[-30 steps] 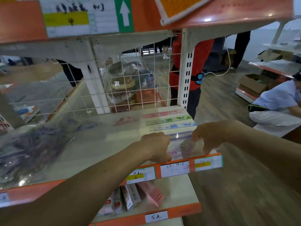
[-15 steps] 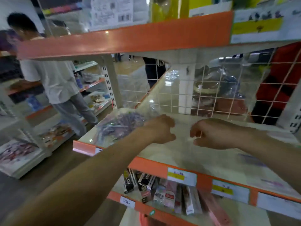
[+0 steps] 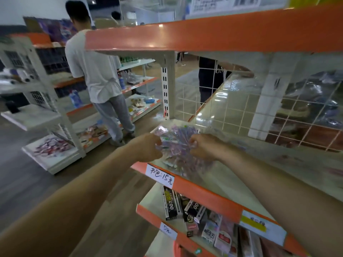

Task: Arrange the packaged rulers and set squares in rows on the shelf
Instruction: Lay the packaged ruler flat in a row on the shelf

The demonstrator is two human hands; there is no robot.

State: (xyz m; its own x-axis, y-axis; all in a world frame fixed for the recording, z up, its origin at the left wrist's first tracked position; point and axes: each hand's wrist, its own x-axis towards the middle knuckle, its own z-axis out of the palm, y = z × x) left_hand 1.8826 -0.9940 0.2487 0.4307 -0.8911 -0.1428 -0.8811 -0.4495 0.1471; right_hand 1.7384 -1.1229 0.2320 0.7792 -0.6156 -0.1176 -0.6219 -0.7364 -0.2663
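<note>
A pile of clear plastic packets with purple rulers and set squares (image 3: pixel 176 143) lies at the left end of the cream shelf (image 3: pixel 232 175), near its orange front edge. My left hand (image 3: pixel 148 146) grips the pile's left side with curled fingers. My right hand (image 3: pixel 201 146) pinches packets on the pile's right side. Both hands reach in under the upper orange shelf. The lower packets of the pile are hidden under the top ones.
A white wire grid (image 3: pixel 241 108) backs the shelf. A white upright post (image 3: pixel 168 86) stands at its left corner. Boxed goods (image 3: pixel 189 208) fill the shelf below. A person in a white shirt (image 3: pixel 96 71) stands at other shelving to the left.
My view and both hands have swung from the shelf's right end, where a packet lay, to the left end. My hands now grip the purple pile.
</note>
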